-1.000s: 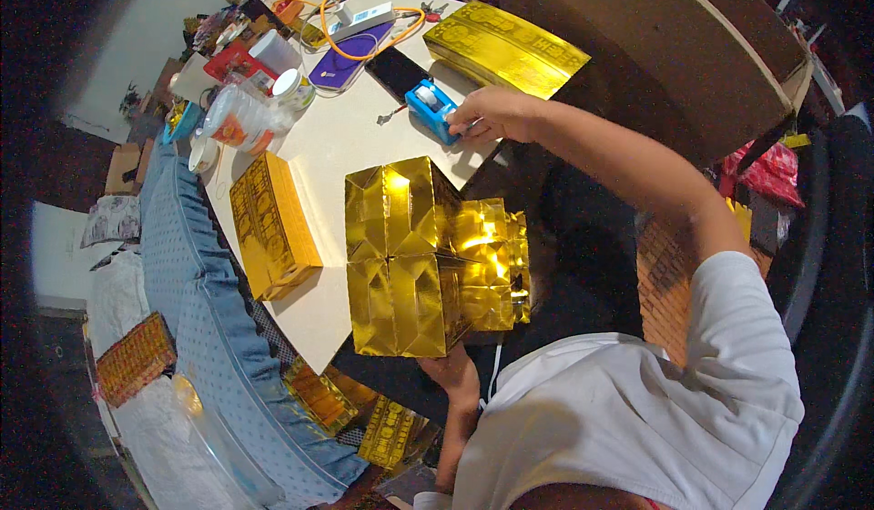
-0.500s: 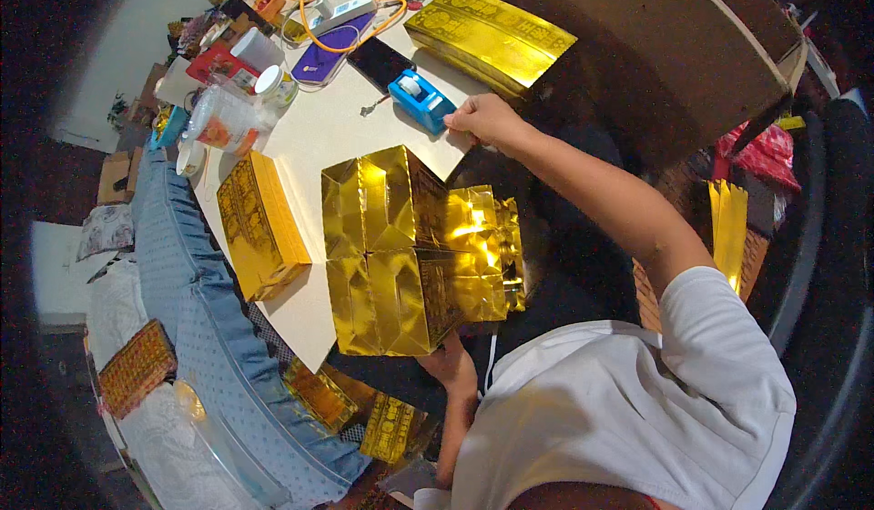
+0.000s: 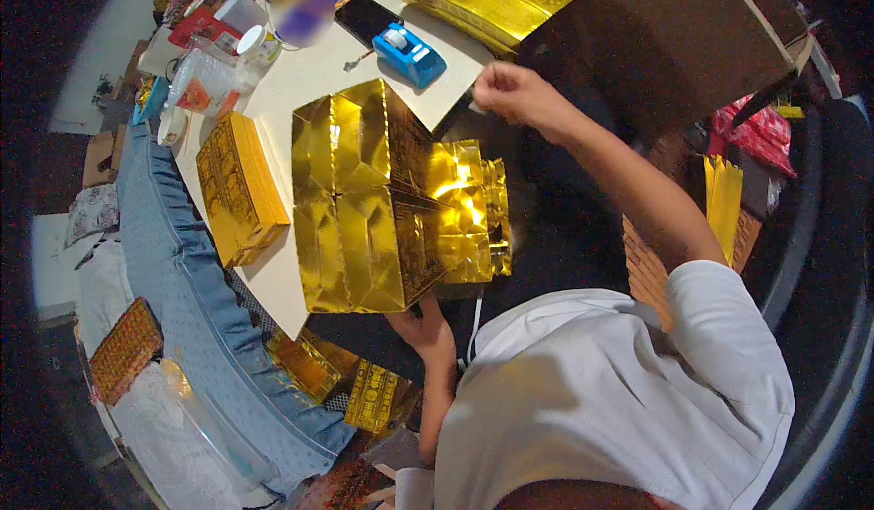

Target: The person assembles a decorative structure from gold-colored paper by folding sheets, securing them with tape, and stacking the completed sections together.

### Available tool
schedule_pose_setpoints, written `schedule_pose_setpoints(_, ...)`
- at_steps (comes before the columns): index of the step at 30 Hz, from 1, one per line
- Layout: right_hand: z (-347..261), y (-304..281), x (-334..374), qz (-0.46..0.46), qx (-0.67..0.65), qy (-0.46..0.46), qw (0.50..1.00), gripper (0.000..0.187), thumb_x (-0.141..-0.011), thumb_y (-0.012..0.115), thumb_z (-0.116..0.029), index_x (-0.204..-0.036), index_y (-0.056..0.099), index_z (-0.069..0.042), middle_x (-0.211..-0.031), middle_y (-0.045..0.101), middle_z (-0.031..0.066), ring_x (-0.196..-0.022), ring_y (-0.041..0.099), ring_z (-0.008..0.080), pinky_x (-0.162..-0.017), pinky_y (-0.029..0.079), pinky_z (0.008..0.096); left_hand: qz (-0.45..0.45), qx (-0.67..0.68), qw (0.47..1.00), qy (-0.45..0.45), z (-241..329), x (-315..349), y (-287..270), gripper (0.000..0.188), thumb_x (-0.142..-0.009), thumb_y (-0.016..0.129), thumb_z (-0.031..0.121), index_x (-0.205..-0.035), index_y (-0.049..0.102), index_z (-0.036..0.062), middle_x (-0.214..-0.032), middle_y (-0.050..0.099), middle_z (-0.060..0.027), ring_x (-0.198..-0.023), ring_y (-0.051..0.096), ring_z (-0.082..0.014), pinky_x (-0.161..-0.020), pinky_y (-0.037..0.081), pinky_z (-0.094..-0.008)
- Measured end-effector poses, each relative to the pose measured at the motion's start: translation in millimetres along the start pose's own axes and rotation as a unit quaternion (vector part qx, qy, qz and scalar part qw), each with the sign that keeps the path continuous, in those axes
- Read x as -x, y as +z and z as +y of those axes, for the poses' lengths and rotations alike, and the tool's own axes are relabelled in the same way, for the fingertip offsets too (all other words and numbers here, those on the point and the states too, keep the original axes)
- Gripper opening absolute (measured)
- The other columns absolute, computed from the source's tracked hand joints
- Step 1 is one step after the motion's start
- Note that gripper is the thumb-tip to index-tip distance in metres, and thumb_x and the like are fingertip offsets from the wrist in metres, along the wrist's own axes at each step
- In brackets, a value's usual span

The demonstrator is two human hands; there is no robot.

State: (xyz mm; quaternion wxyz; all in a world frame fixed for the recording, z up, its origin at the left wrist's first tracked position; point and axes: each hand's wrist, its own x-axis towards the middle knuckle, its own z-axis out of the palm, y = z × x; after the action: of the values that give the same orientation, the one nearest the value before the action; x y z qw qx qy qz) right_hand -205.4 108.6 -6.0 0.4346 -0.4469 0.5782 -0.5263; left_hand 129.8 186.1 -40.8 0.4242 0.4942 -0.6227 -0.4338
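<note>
A joined structure of gold foil paper boxes (image 3: 350,251) stands over the near corner of the table, with large boxes at the left and smaller folded ones at the right. My left hand (image 3: 424,330) grips it from the near side, its fingertips partly hidden beneath the foil. Past the table's right corner, my right hand (image 3: 517,96) is closed in a pinch on a small pale piece of tape (image 3: 478,107). To the left of that hand sits a blue tape dispenser (image 3: 410,57) on the white tabletop.
A yellow-gold box (image 3: 238,196) lies at the table's left edge, a flat gold package (image 3: 487,0) at its far right. Plastic tubs (image 3: 255,44) and a dark phone (image 3: 367,20) share the tabletop (image 3: 314,73). A blue quilted couch (image 3: 173,264) borders the left; gold strips (image 3: 722,205) stand at right.
My right hand has drawn away from the tape dispenser, to the right, with a bit of tape in its fingers. The view has shifted, so the table and boxes appear higher and further left.
</note>
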Motion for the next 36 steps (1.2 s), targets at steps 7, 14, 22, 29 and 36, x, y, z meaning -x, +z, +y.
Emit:
schedule_pose_setpoints(7,28,46,108,-0.178,-0.097,0.044,0.978,0.012,-0.092,0.063,-0.016,-0.093,0.056,-0.006,-0.087,0.056,-0.0035,-0.082,0.052,0.0054,-0.076,0.044,0.0230,-0.031,-0.073,0.986,-0.146,49,1,28,0.091,-0.082,0.070,0.012,-0.146,0.006,0.0020,-0.148,0.017,-0.0202,-0.135,0.020,-0.0304,-0.113,0.016,-0.0404)
schedule_pose_setpoints(14,32,67,111,-0.203,-0.140,0.061,0.967,0.012,-0.092,0.062,-0.015,-0.094,0.057,-0.005,-0.086,0.056,-0.0022,-0.082,0.051,0.0060,-0.076,0.044,0.0232,-0.010,-0.101,0.989,-0.109,39,0,45,0.092,-0.077,0.072,0.006,-0.140,0.006,-0.0012,-0.138,0.030,-0.0226,-0.126,0.036,-0.0302,-0.108,0.029,-0.0403)
schedule_pose_setpoints(22,22,76,108,-0.174,-0.004,0.050,0.983,0.014,-0.089,0.064,-0.015,-0.090,0.057,-0.003,-0.082,0.057,0.0001,-0.079,0.053,0.0086,-0.073,0.044,0.0258,0.004,-0.137,0.988,-0.069,26,-4,50,0.108,-0.079,0.074,0.015,-0.145,-0.009,-0.0041,-0.150,0.009,-0.0278,-0.139,0.018,-0.0356,-0.115,0.017,-0.0422)
schedule_pose_setpoints(29,12,89,107,-0.091,0.144,0.066,0.983,0.024,-0.083,0.067,-0.029,-0.083,0.060,-0.006,-0.075,0.064,0.0106,-0.070,0.063,0.0250,-0.064,0.048,0.0388,0.031,-0.128,0.989,-0.064,23,-3,54,0.085,-0.077,0.075,0.012,-0.139,0.019,-0.0043,-0.135,0.033,-0.0230,-0.126,0.036,-0.0336,-0.108,0.029,-0.0421)
schedule_pose_setpoints(36,-17,97,102,-0.064,0.298,0.129,0.944,0.031,-0.080,0.067,-0.039,-0.077,0.065,-0.008,-0.079,0.068,0.0138,-0.075,0.066,0.0340,-0.065,0.051,0.0460,0.023,-0.119,0.991,-0.047,21,-4,52,0.090,-0.075,0.076,0.011,-0.142,0.017,-0.0030,-0.136,0.038,-0.0240,-0.122,0.043,-0.0341,-0.106,0.034,-0.0435)
